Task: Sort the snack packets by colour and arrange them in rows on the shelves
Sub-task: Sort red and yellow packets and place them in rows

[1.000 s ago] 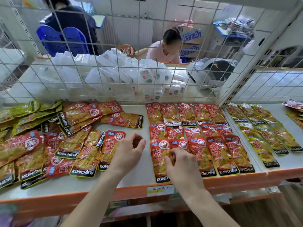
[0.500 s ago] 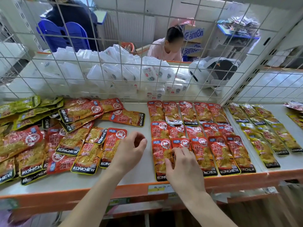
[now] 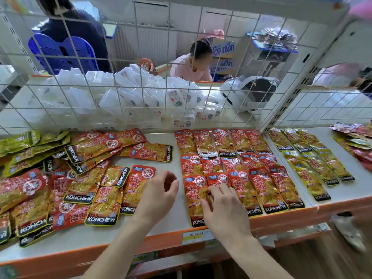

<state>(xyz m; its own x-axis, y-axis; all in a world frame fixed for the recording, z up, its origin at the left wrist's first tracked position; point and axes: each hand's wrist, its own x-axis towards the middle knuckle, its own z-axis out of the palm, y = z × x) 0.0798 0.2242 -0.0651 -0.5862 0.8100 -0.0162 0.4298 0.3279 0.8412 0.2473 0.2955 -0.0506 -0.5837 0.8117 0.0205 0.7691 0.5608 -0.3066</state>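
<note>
Red snack packets (image 3: pixel 239 158) lie in neat rows on the middle of the white shelf (image 3: pixel 177 158). My right hand (image 3: pixel 223 208) rests on the front row, fingertips on a half-covered red packet (image 3: pixel 218 179) and thumb on the leftmost front packet (image 3: pixel 194 196). My left hand (image 3: pixel 159 196) hovers over bare shelf with fingers loosely curled, holding nothing, beside a loose red packet (image 3: pixel 138 184). To the left lies a mixed heap of red packets (image 3: pixel 80 188) and green packets (image 3: pixel 26 141). Yellow packets (image 3: pixel 310 164) lie in rows on the right-hand shelf section.
A white wire grid (image 3: pixel 141 109) closes the back of the shelf, with white packs (image 3: pixel 124 97) piled behind it. A slanted white upright (image 3: pixel 285 105) separates the two shelf sections. The orange front edge (image 3: pixel 141 246) carries a price label. Two people sit beyond the grid.
Both hands stay almost where they were. My right fingertips have crept slightly farther up the front-row packet. The view has shifted a little.
</note>
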